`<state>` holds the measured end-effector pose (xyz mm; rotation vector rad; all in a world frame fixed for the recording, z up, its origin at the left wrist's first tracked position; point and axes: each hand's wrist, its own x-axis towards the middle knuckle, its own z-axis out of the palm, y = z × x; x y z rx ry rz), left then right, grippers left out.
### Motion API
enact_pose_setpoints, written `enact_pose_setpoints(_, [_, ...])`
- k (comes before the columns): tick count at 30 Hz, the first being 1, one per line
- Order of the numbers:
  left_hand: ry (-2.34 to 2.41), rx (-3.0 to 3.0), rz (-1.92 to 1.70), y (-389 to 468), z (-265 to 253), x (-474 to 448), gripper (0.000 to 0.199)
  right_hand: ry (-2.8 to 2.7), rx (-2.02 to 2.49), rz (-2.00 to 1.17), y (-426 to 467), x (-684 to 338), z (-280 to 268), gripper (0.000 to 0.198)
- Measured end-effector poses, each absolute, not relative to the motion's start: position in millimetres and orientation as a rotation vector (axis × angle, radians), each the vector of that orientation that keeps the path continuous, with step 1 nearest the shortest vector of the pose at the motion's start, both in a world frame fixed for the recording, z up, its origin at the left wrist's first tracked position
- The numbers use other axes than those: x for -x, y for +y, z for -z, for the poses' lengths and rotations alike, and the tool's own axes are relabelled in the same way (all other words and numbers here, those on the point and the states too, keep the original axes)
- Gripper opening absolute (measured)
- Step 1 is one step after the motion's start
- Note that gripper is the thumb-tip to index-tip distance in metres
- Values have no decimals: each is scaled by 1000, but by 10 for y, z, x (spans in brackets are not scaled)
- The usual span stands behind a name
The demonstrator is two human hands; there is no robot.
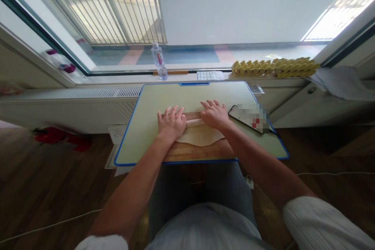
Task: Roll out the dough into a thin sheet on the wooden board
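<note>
A flat pale sheet of dough (pixel 202 136) lies on a wooden board (pixel 199 151) on the small table. Across the dough's far edge runs a light rod that looks like a rolling pin (pixel 193 123), mostly covered by my hands. My left hand (pixel 172 123) rests palm down over its left part, fingers stretched and apart. Over the right part lies my right hand (pixel 214 114), also palm down with its fingers extended. Neither hand wraps round the rod, and the contact under the palms is hidden.
A phone (pixel 249 118), partly blurred, lies right of my right hand on the blue-edged table (pixel 146 105). Along the windowsill are a clear bottle (pixel 159 61) and a yellow scalloped stack (pixel 274 67). A radiator (pixel 117 92) stands behind; a red object (pixel 63 138) sits on the floor.
</note>
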<state>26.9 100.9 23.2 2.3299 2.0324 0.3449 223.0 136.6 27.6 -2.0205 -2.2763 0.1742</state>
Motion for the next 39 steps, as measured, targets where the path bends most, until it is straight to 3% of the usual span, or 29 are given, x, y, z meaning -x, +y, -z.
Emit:
enact_pose_setpoints(8, [1979, -2384, -419, 431, -153, -281, 57, -2262, 1927, 30, 807, -2270, -224, 52])
enact_pose_setpoints(17, [2006, -2239, -189, 1195, -281, -238, 54, -2223, 2006, -256, 1546, -2174, -303, 55])
enact_pose_setpoints(27, [1979, -2373, -363, 596, -217, -267, 55, -2244, 1917, 31, 925, -2238, -196, 51])
enact_pose_setpoints(35, [2000, -2255, -184, 1287, -252, -203, 53, -2201, 1993, -193, 1579, -2155, -279, 54])
enact_pose_setpoints(39, [2010, -2290, -217, 1163, -242, -206, 53, -2214, 2000, -149, 1425, -2167, -276, 52])
